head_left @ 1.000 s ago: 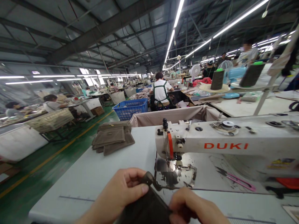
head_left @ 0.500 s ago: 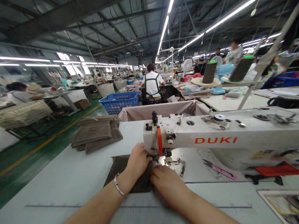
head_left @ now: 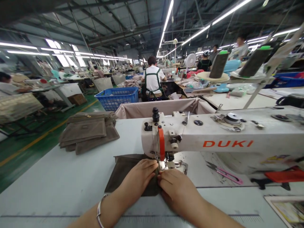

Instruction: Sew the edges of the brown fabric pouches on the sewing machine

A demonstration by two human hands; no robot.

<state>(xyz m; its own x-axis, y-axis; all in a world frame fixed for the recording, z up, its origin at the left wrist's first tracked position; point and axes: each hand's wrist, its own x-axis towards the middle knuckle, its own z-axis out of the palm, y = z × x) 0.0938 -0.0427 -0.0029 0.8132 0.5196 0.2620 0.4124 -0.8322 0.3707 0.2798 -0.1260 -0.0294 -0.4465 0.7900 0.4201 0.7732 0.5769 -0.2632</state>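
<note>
A dark brown fabric piece [head_left: 125, 172] lies on the table with its right edge beneath the presser foot [head_left: 162, 164] of a white sewing machine [head_left: 187, 139]. My left hand [head_left: 139, 175], a silver bangle on its wrist, rests on this fabric with fingers stretched toward the needle area. Close in front of the foot, my right hand [head_left: 177, 186] has its fingers curled and pinched at the fabric's right edge. The fingertips of both hands nearly meet there. The needle itself is too small to make out.
Stacked brown fabric pieces [head_left: 87, 131] lie at the table's left back. Pink-handled thread snips [head_left: 225, 174] rest right of the needle area. Behind the machine stand a cloth-lined bin [head_left: 142, 109] and a blue basket [head_left: 116, 98]. A co-worker [head_left: 153, 79] sits beyond.
My left hand has slid nearer to me and flattened on the fabric beside the foot. My right hand stays at the edge. The view has shifted slightly.
</note>
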